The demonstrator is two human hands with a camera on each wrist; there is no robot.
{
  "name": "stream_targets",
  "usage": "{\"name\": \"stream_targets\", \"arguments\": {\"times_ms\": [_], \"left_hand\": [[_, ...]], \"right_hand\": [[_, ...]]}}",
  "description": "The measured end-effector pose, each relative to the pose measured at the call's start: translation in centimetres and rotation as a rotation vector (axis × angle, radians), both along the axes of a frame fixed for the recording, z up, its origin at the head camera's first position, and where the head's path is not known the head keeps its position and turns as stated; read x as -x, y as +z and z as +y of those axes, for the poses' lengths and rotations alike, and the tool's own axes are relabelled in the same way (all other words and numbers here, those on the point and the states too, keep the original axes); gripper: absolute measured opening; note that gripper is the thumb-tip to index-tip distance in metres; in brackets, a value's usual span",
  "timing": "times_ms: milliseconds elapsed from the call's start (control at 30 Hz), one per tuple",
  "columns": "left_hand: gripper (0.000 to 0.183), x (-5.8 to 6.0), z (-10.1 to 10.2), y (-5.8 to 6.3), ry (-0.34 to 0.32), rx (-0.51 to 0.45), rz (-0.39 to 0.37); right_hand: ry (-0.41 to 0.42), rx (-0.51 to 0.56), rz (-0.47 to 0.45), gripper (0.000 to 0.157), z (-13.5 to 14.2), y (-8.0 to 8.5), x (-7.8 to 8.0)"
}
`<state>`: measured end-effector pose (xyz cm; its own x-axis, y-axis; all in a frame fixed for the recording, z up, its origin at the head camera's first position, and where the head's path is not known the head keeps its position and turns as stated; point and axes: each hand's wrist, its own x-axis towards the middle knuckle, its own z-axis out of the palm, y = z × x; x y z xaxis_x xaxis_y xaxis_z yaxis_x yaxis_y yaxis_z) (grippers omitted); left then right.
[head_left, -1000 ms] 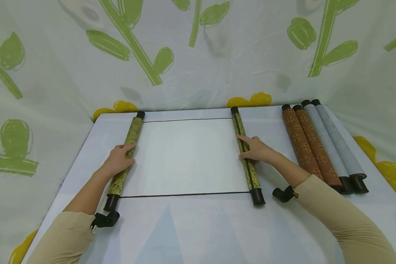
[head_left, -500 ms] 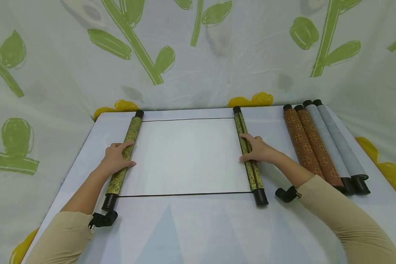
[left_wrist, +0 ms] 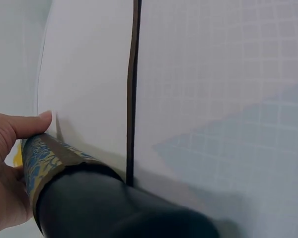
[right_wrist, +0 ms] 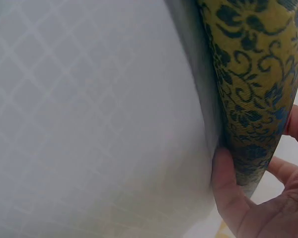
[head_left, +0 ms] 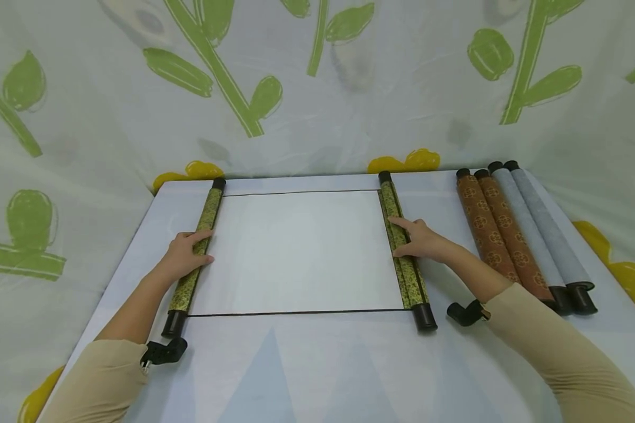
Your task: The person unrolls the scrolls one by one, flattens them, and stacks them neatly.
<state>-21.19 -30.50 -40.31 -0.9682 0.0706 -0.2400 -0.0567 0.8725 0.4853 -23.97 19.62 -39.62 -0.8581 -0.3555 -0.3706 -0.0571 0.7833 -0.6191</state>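
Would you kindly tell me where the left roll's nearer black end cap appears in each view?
Head: the black end cap, low, left of centre.
Left wrist: the black end cap, large, along the bottom.
Right wrist: not in view.
Shared landmark: the scroll's patterned covering.

A scroll (head_left: 296, 252) lies open on the pale table (head_left: 317, 364), its plain white sheet flat, with thin dark near and far edges. The left roll (head_left: 185, 291) and right roll (head_left: 415, 288) wear yellow cloth figured in blue, run near to far, and end in black caps (head_left: 424, 318); a patterned band borders the right one's left side.
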Motion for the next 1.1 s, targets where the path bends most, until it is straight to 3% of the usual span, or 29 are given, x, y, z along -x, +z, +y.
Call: {"name": "stream_targets", "arguments": {"times_ms": [167,500,700,1100], "left_hand": [[0.062,-0.1,-0.3,0.0,-0.021,-0.009,0.008],[0.087,-0.4,-1.0,-0.4,0.019,-0.006,0.053],[0.075,-0.4,-1.1,-0.2,0.064,0.008,0.071],[0.069,-0.8,-1.3,0.5,0.074,-0.020,0.045]], "right_hand": [[0.010,0.007,0.009,0.079,0.2,-0.1,-0.1],[-0.007,-0.007,0.072,0.090,0.2,-0.1,-0.2],[-0.037,-0.031,0.105,0.094,0.2,-0.5,0.0],[-0.017,-0.017,0.105,0.090,0.7,-0.3,0.0]]}}
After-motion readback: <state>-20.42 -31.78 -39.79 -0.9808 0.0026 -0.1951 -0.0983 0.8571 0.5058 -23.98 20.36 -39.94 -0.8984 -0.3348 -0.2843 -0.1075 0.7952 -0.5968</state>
